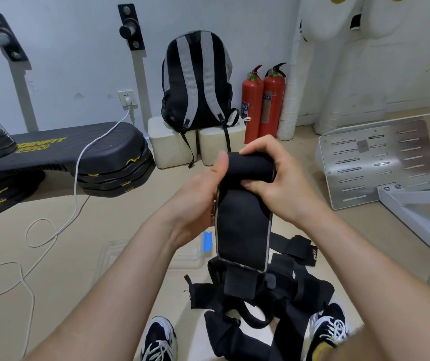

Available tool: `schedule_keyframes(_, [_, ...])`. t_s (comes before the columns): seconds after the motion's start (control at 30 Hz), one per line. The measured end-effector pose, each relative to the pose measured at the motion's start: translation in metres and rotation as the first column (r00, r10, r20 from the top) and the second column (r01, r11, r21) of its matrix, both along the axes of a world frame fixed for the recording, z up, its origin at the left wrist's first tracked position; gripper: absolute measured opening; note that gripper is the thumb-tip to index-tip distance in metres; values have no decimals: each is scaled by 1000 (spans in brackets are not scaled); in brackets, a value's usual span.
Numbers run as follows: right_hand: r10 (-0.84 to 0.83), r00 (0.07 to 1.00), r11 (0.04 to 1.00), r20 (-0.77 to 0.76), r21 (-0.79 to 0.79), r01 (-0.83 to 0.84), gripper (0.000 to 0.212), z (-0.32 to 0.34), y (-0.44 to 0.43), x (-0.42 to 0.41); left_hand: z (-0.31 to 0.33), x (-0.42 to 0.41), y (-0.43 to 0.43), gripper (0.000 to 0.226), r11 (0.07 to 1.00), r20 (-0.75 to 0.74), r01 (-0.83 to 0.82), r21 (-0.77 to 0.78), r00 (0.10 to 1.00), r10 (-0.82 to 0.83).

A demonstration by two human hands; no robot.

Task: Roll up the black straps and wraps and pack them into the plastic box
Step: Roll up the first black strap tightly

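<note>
A wide black wrap (pixel 243 225) with grey edging hangs in front of me, its top end rolled into a tight cylinder. My left hand (pixel 203 194) grips the roll's left end, thumb up. My right hand (pixel 273 173) closes over the roll from the right, fingers on top, thumb beneath. The wrap's lower end, with a narrower tab, dangles over a heap of black straps (pixel 273 295) on the floor between my shoes. The clear plastic box (pixel 193 259) with a blue latch sits on the floor, mostly hidden behind my left forearm.
A black step platform (pixel 78 149) with a white cable (pixel 78 178) lies at left. A grey-black backpack (pixel 198 82) rests on white blocks, with two red fire extinguishers (pixel 263 102) beside it. A metal plate and frame (pixel 380 162) stand at right.
</note>
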State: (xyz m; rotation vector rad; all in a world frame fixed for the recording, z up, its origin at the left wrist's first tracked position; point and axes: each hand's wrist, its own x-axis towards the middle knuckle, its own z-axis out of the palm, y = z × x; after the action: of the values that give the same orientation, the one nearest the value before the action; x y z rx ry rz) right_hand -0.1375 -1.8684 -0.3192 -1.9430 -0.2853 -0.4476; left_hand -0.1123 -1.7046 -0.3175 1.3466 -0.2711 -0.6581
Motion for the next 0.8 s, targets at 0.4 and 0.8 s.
schedule_keyframes(0.4, [281, 846, 870, -454, 493, -24, 22, 4, 4, -2, -10, 2, -3, 18, 963, 220, -268, 11, 940, 259])
schedule_keyframes(0.8, [110, 980, 993, -164, 70, -99, 35, -3, 8, -8, -2, 3, -4, 18, 954, 53, -266, -141, 960, 275])
